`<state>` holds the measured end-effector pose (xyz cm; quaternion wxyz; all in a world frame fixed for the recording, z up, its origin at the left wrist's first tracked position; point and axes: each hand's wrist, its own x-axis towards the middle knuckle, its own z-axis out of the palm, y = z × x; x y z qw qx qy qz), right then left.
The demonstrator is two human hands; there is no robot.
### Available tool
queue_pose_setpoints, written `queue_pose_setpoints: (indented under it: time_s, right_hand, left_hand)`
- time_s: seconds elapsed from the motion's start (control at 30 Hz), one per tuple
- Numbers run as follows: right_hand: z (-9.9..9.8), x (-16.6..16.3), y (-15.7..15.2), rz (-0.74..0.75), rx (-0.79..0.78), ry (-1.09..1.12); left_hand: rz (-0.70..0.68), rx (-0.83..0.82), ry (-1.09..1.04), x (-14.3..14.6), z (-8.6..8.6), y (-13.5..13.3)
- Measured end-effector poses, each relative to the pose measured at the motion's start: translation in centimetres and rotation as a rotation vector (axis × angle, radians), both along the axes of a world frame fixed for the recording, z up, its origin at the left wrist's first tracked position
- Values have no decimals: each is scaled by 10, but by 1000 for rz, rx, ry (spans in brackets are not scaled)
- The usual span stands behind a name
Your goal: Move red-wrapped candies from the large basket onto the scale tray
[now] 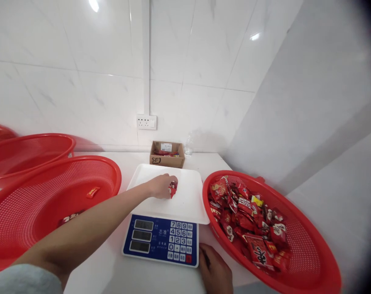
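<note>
Over the white tray (161,209) of a digital scale (161,241), my left hand (161,186) pinches a small red snack packet (172,189). The scale's blue panel carries three dark displays and a number keypad. My right hand (216,270) rests on the table by the panel's lower right corner, its fingers curled; whatever is inside them, if anything, is hidden. A red basket (320,245) to the right is heaped with red snack packets (249,220). In the red basket (107,171) on the left lie a small orange-red packet (92,192) and a dark red packet (69,218), partly behind my forearm.
Behind the scale stands a cardboard box (167,161) with red packets inside. A clear plastic container (188,145) is beside it. Another red basket (35,143) sits at the far left. A socket (146,121) is on the tiled wall behind the white table (112,281).
</note>
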<state>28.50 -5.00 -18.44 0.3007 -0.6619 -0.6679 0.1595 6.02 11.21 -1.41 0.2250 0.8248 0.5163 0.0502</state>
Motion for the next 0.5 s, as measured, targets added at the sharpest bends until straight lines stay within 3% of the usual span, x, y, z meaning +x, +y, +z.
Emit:
queue_pose_setpoints:
  time_s: [0.1, 0.23, 0.33, 0.43, 0.5]
  right_hand:
    - [0, -2, -1, -18, 42, 20]
    - [8, -2, -1, 31, 87, 33]
    - [16, -3, 0, 57, 124, 53]
    - [22, -5, -1, 70, 150, 81]
    - [26, -5, -6, 89, 166, 101]
  left_hand:
    - [39, 115, -47, -6, 0, -11]
    - [130, 280, -162, -36, 13, -38]
    - [345, 463, -299, -76, 22, -60]
    - [562, 557, -122, -123, 15, -74]
    - [627, 646, -37, -151, 2, -76]
